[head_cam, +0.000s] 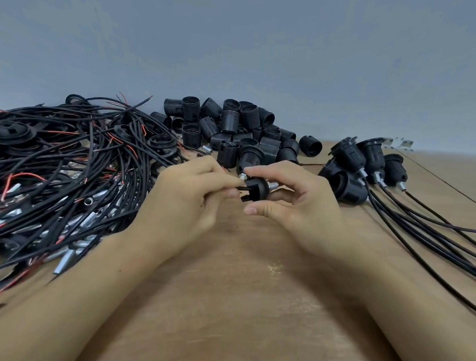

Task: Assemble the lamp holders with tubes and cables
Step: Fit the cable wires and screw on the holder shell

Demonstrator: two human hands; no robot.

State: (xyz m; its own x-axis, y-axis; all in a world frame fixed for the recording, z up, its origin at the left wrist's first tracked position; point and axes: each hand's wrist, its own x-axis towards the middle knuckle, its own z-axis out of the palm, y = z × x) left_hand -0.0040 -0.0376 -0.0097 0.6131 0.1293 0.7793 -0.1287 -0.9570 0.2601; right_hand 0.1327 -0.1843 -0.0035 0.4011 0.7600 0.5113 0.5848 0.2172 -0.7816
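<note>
Over the middle of the wooden table [242, 291], my right hand [293, 208] holds a small black lamp-holder cap [255, 187] between thumb and fingers. A short threaded metal tube [272, 186] sticks out of the cap's right side. My left hand [186, 197] pinches the end of a black cable [238, 188] right at the cap's left side. How far the cable goes into the cap is hidden by my fingers.
A tangle of black and red cables with metal tubes [60, 176] fills the left side. A heap of black threaded holder bodies [234, 130] lies at the back centre. Several assembled holders with cables [369, 170] lie at the right, cables trailing toward the right edge.
</note>
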